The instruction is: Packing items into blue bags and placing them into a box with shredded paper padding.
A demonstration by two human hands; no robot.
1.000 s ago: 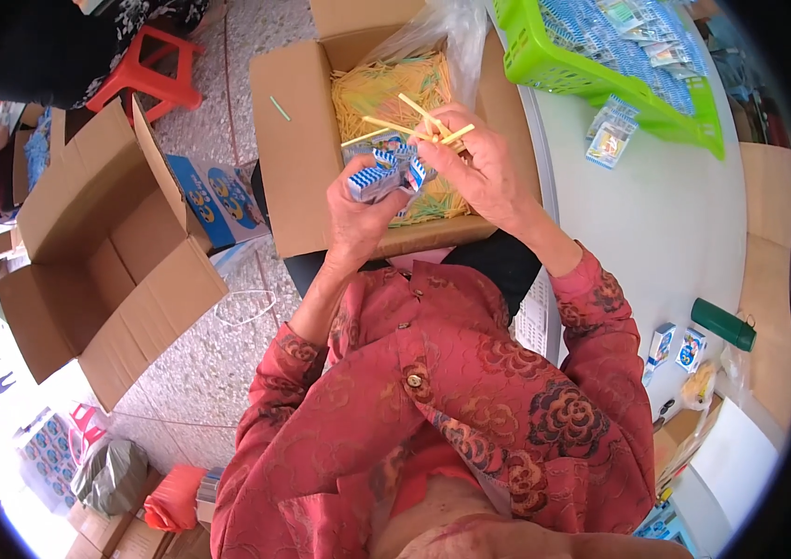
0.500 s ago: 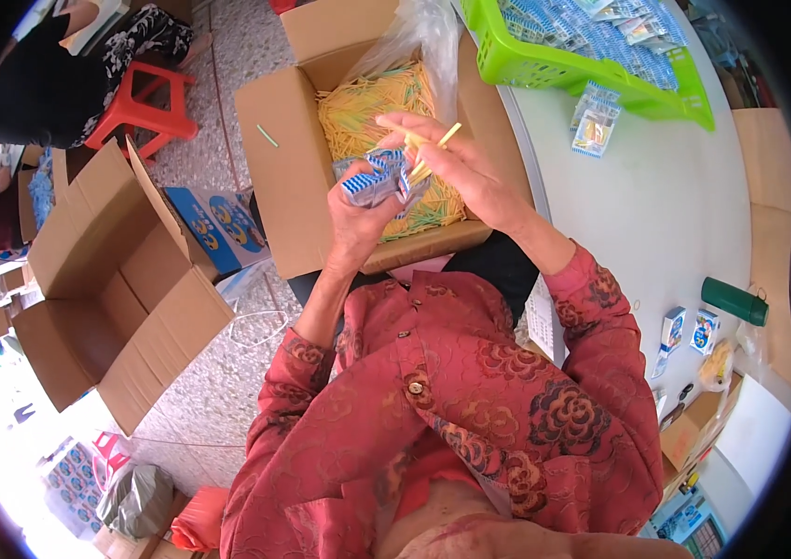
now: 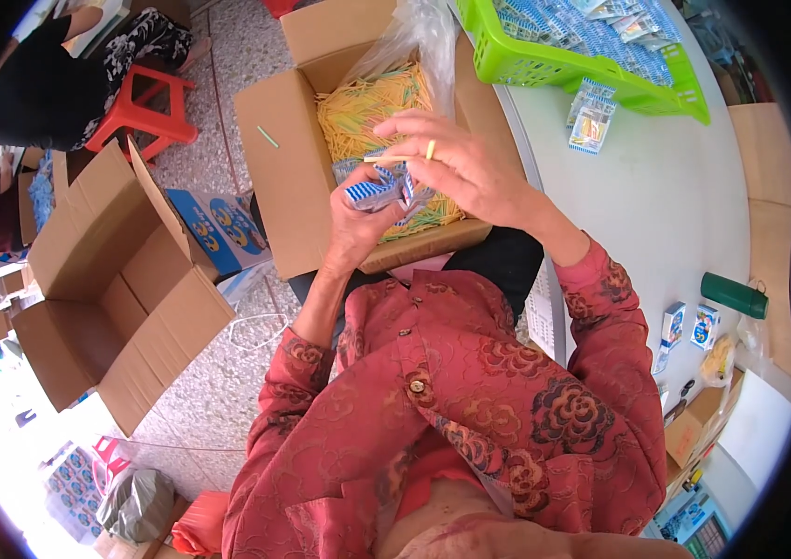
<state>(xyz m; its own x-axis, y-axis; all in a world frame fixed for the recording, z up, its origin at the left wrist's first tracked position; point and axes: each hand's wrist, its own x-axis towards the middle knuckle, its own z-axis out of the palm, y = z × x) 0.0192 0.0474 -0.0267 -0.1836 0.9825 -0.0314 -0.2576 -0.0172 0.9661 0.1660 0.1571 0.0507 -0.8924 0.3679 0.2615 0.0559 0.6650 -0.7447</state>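
Over the open cardboard box point(image 3: 274, 177), left hand point(image 3: 358, 219) is clamping a blue-striped packet point(image 3: 378, 189); right hand point(image 3: 456, 158) fingers are pinching a yellow stick point(image 3: 430, 149).

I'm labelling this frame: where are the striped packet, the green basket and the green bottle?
striped packet point(image 3: 375, 189), head view, its striped face.
green basket point(image 3: 544, 67), head view, its near wall.
green bottle point(image 3: 733, 294), head view, mid-body.
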